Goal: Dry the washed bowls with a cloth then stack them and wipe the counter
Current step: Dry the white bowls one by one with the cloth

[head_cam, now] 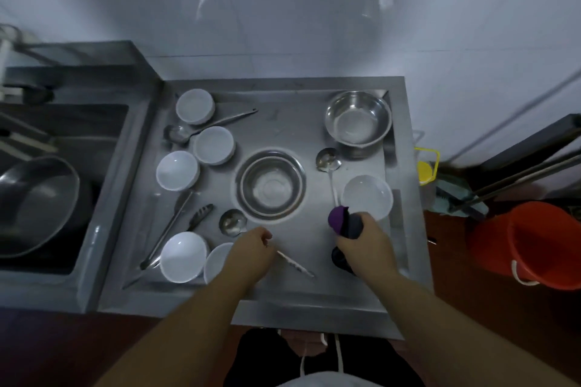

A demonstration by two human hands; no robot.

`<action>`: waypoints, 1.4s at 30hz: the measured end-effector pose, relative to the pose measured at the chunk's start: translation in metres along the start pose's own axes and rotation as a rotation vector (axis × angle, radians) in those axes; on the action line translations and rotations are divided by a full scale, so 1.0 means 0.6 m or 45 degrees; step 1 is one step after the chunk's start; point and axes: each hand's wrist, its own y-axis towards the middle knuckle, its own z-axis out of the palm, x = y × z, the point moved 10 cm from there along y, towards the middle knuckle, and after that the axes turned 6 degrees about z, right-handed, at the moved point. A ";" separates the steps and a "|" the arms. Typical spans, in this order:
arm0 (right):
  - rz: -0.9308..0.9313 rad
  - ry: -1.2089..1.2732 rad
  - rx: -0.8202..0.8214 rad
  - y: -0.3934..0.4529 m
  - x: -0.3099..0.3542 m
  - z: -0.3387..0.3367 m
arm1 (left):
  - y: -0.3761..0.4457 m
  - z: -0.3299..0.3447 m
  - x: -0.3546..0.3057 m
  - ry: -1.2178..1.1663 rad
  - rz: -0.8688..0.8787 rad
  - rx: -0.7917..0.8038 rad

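Head view, looking down on a steel counter (314,292). The right hand (361,239) grips a bunched dark cloth (344,220) beside a white bowl (367,197), likely ready to dry it. The left hand (251,250) hovers loosely curled, holding nothing. Every bowl, white or steel, looks empty and unstacked.

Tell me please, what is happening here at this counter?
A person stands at a steel counter covered with washed dishes. The right hand grips a dark cloth beside a white bowl at the right side. The left hand hovers loosely curled over the counter near a knife, holding nothing. Several white bowls sit separately at the left, not yet stacked, and two steel bowls and some ladles lie around.
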 end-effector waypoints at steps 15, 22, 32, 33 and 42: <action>0.078 -0.105 0.100 -0.066 0.040 0.293 | 0.050 -0.070 0.158 0.804 0.406 0.149; 0.168 -0.031 0.003 -0.085 0.023 0.321 | 0.086 -0.019 0.150 1.026 0.571 0.255; 0.189 0.077 -0.055 -0.093 0.011 0.293 | 0.095 -0.010 0.129 0.988 0.502 0.333; 0.183 0.094 -0.054 -0.093 0.015 0.286 | 0.094 -0.017 0.128 0.931 0.463 0.337; 0.009 0.380 -0.065 -0.111 0.112 0.202 | 0.063 -0.135 0.101 0.132 0.229 0.114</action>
